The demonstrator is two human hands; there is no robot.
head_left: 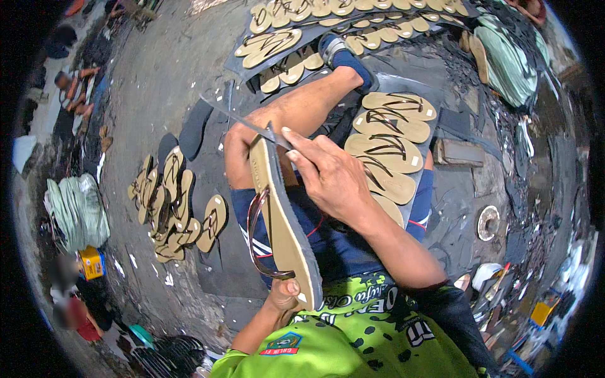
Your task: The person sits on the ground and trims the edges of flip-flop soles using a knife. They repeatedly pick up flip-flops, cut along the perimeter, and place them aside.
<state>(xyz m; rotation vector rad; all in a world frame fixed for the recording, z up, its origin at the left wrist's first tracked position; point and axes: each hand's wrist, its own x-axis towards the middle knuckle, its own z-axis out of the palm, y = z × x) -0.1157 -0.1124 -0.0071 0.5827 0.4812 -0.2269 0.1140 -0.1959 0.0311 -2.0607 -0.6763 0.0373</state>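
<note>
Sandal [283, 236] mid-frame, lower end gripped.
Left hand [285, 295] pinches it; right hand [334, 173] pinches blade [279, 138] at upper end.

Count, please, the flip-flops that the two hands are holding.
1 flip-flop: heel in the left hand, toe at the blade in the right hand. No second one seems hidden.
</note>
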